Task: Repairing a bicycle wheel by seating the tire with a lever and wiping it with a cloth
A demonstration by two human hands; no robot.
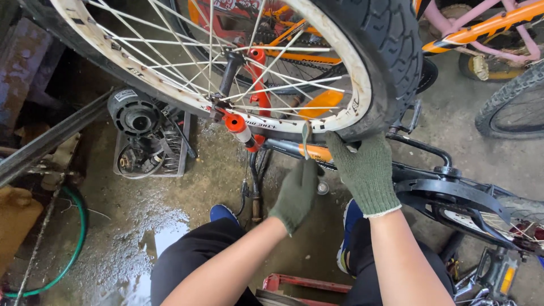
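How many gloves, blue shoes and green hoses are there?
Green gloves: 2, on the left hand and the right hand
Blue shoes: 2, the left shoe and the right shoe
Green hose: 1
Total: 5
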